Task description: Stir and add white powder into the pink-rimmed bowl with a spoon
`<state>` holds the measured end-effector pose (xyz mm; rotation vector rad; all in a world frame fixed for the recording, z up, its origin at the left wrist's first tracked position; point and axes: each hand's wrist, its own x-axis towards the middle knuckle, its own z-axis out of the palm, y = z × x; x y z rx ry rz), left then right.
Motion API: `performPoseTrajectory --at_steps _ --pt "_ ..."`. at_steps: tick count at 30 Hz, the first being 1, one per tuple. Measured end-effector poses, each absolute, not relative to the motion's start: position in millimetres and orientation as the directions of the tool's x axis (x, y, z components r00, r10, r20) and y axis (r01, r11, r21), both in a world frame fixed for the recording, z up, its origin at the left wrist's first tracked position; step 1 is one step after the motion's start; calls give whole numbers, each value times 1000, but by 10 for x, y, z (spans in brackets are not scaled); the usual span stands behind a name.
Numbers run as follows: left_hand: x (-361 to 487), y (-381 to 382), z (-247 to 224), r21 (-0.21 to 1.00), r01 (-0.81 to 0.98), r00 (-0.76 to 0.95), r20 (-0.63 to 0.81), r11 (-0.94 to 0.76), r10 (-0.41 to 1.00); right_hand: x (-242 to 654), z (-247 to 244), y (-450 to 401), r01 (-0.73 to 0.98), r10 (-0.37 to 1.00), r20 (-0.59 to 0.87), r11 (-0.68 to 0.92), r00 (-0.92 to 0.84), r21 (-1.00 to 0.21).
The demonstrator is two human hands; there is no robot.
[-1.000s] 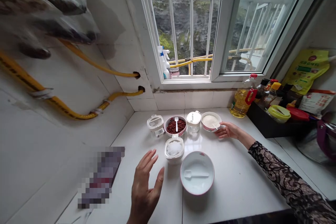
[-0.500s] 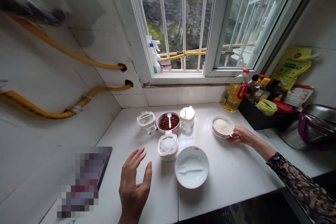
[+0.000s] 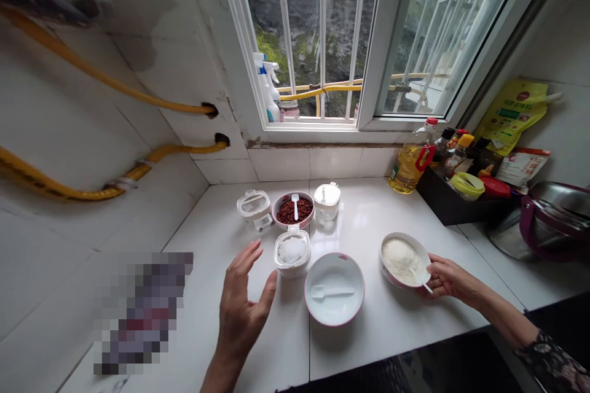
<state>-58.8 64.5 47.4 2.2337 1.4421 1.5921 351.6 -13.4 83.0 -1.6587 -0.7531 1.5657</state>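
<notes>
My right hand (image 3: 449, 279) grips the right rim of a small bowl of white grains (image 3: 402, 258), which tilts a little; a white spoon handle (image 3: 426, 287) sticks out over its edge by the fingers. On the left, my left hand (image 3: 246, 298) hangs open over the counter with nothing in it. Nearest to it is a clear lidded container (image 3: 292, 252) holding white granules. Between the hands stands a larger white bowl (image 3: 334, 313) with a white plastic spoon (image 3: 332, 292) lying inside. Behind them sits a bowl of dark red grains (image 3: 295, 212) with a small white spoon on top.
Two more clear containers (image 3: 254, 209) (image 3: 327, 199) flank the red-grain bowl. At the back right are an oil bottle (image 3: 408, 166), a black seasoning rack (image 3: 437, 199) and a metal pot (image 3: 553, 227). A black cooktop (image 3: 415, 368) edges the front. A blurred-out object (image 3: 142, 313) lies left.
My right hand has drawn the small bowl toward me and slightly right, tilting it. My left hand has shifted right and up, nearer the container of white granules.
</notes>
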Motion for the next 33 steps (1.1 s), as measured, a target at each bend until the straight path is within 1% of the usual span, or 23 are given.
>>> performPoseTrajectory --at_steps 3,5,6,8,9,11,12,13,14,17,19,21,24,27,30,33 --pt "-596 729 485 492 656 114 685 -572 719 3646 890 -172 73 800 -598 -601 57 -796" --pt "-599 796 488 460 668 175 666 -584 725 3774 1008 -105 218 785 -614 -616 85 -757" --pt "-599 830 487 456 671 194 652 -584 733 3828 1091 -32 288 796 -596 -599 106 -747" --pt "-598 892 480 454 673 220 632 -584 744 3867 1278 197 362 865 -480 -498 146 -788" --pt "-597 918 474 460 673 227 616 -579 754 3840 1368 348 385 907 -402 -419 128 -823" --pt "-594 954 459 481 675 226 586 -559 778 3682 1507 705 453 969 -243 -231 32 -861" --pt "-593 963 451 488 679 223 574 -548 788 3557 1548 898 501 985 -170 -132 -29 -855" --pt "-591 967 445 493 683 218 567 -539 794 3407 1570 1091 560 990 -104 -35 -92 -828" --pt "-589 965 440 500 687 209 559 -527 802 3240 1574 1279 633 988 -65 38 -139 -773" --pt "-581 943 441 492 692 221 552 -528 804 2709 1527 1749 811 964 -17 215 -267 -545" --pt "-576 927 453 485 702 237 533 -522 813 2396 1482 1962 871 939 -60 289 -339 -397" --pt "-576 918 471 481 710 255 506 -515 824 2160 1443 2103 916 922 -142 321 -360 -240" --pt "-584 921 500 475 711 288 475 -518 831 1969 1392 2221 927 919 -163 331 -360 -178" --pt "-594 936 517 469 705 317 463 -532 828 1954 1359 2259 930 918 -169 339 -360 -144" --pt "-603 956 514 465 702 337 450 -539 827 2088 1369 2228 931 915 -172 349 -364 -111" --pt "-610 977 498 476 689 354 438 -547 826 2352 1418 2142 942 923 -187 326 -337 -84"
